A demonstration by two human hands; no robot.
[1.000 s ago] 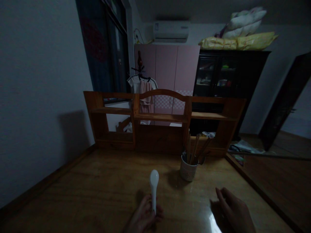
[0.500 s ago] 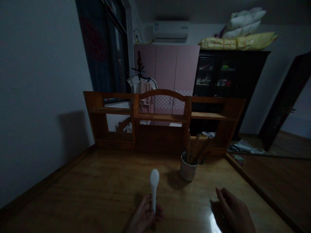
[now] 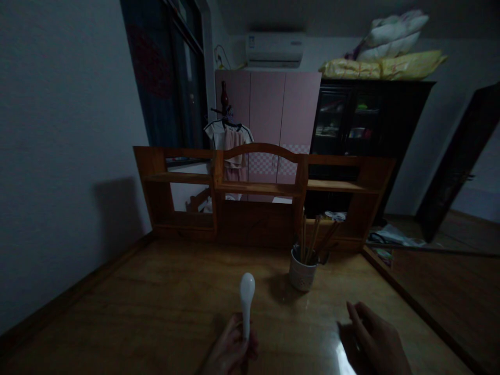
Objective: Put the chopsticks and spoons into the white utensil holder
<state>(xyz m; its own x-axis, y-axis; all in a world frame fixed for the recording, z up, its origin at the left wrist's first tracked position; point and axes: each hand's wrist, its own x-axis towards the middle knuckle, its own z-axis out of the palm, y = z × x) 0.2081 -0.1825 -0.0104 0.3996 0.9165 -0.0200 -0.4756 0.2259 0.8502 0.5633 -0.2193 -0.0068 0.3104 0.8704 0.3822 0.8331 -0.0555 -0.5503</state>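
Observation:
My left hand [image 3: 230, 350] is closed around the handle of a white ceramic spoon [image 3: 247, 296], which stands upright with its bowl pointing away from me, above the wooden desk [image 3: 164, 302]. My right hand [image 3: 375, 341] rests near the desk's front right, fingers loosely curled and apart, holding nothing. A pale cup [image 3: 301, 272] with several wooden chopsticks stands just beyond and between the two hands, to the right of the spoon's bowl.
A wooden shelf unit [image 3: 258, 187] runs along the desk's back edge. A grey wall is on the left. Behind are a pink wardrobe [image 3: 281, 109], a dark cabinet [image 3: 363, 125] with bedding on top, and an open door at the right.
The spoon and my left hand have shifted very slightly down and towards me. My right hand stays where it was.

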